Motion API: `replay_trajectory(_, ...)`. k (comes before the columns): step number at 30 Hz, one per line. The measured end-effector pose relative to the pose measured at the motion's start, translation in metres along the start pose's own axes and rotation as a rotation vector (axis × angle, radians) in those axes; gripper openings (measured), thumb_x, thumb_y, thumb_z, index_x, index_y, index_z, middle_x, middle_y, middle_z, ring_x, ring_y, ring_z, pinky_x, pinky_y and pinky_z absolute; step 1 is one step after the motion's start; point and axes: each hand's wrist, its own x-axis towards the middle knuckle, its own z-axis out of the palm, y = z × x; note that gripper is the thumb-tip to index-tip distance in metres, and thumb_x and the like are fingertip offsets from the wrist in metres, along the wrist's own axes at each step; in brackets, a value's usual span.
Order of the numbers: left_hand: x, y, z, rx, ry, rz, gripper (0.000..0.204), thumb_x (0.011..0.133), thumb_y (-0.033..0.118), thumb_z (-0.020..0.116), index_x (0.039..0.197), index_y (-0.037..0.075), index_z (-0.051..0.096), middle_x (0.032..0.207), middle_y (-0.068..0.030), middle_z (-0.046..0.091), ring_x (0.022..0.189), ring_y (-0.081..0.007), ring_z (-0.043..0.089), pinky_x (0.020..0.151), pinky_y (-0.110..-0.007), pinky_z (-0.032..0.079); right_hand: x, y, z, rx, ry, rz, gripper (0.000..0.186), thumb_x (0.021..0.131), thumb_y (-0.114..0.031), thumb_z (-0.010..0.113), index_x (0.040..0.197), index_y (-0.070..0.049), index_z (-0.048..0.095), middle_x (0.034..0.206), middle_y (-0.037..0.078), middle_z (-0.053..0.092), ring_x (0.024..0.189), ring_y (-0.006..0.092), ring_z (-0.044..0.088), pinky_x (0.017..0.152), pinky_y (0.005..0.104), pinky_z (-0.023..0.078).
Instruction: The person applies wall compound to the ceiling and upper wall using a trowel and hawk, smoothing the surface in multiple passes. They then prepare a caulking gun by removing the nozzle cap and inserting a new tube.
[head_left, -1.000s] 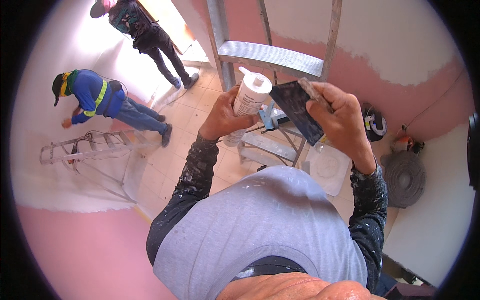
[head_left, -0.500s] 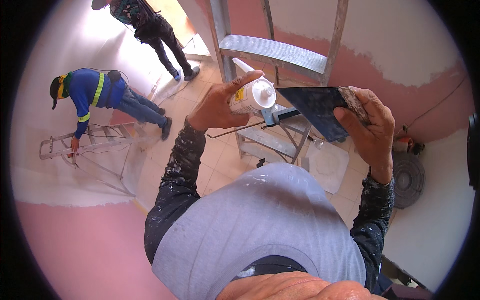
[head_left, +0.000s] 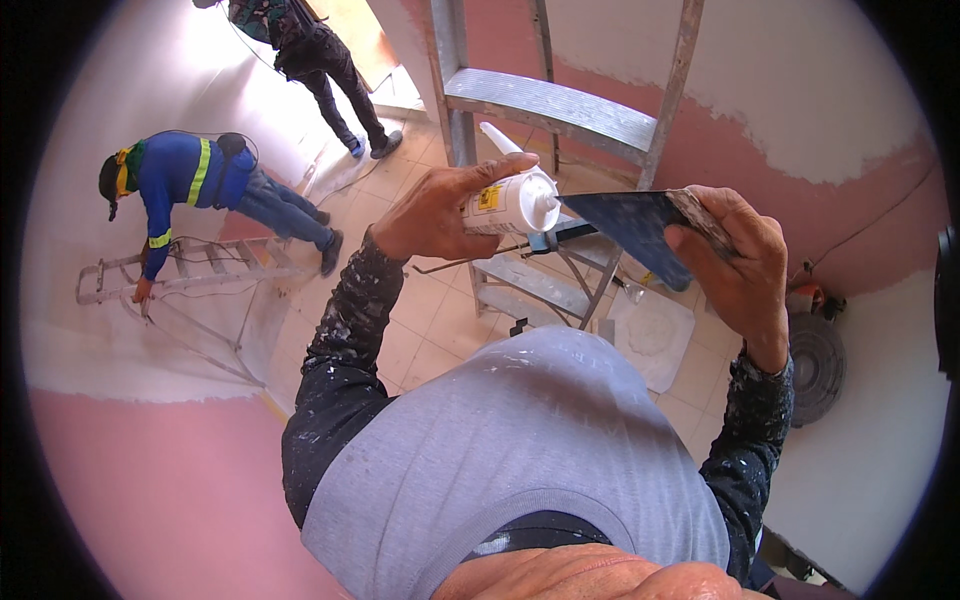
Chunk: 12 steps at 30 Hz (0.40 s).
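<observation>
My left hand (head_left: 432, 212) is closed round a white sealant cartridge (head_left: 510, 204), its tip pointing right. A white cone nozzle (head_left: 499, 138) sticks out beyond that hand; how it is held is hidden. In my right hand (head_left: 742, 255) is a wide putty knife (head_left: 632, 228) with a dark blade and a plaster-crusted edge, pinched between thumb and fingers. One blade corner meets the cartridge's tip or lies just beside it. Below them, at the stepladder, is a blue tool with a thin bent rod (head_left: 545, 241), seemingly a caulking gun, partly hidden.
A metal stepladder (head_left: 550, 97) stands just ahead. At the left, a person in blue (head_left: 190, 178) bends over another ladder (head_left: 190, 275); a second person (head_left: 320, 70) stands farther back. A pale board (head_left: 652, 335) lies on the tiles, and a round dark lid-like object (head_left: 818, 370) is at the right.
The putty knife's corner has come down to the cartridge's tip, and its blade is tilted flatter. The cartridge has turned slightly to the right. The bending person's hand has shifted slightly.
</observation>
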Motion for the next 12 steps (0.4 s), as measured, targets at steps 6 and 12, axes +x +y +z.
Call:
replay_trajectory(6,0.002,0.006,-0.002,-0.021,-0.042,-0.034,0.097,0.067,0.016,0.085,0.155,0.024,0.045,0.119,-0.0192,0.07,0.097,-0.0339,0.074,0.092,-0.046,0.06,0.002,-0.001,0.001,-0.045,-0.011,-0.036,0.024,0.091,-0.005,0.074,0.112,0.003,0.067,0.091,0.01,0.073,0.079,0.0137,0.069,0.072,0.0276,0.058)
replay_trajectory(12,0.005,0.008,-0.005,0.015,-0.142,-0.053,0.095,0.07,0.019,0.087,0.155,0.02,0.045,0.132,-0.0183,0.067,0.1,-0.0343,0.073,0.09,-0.045,0.061,0.01,-0.005,-0.009,-0.391,-0.217,-0.179,0.023,0.092,-0.011,0.075,0.113,-0.005,0.071,0.094,0.01,0.075,0.085,0.0242,0.074,0.074,0.03,0.059)
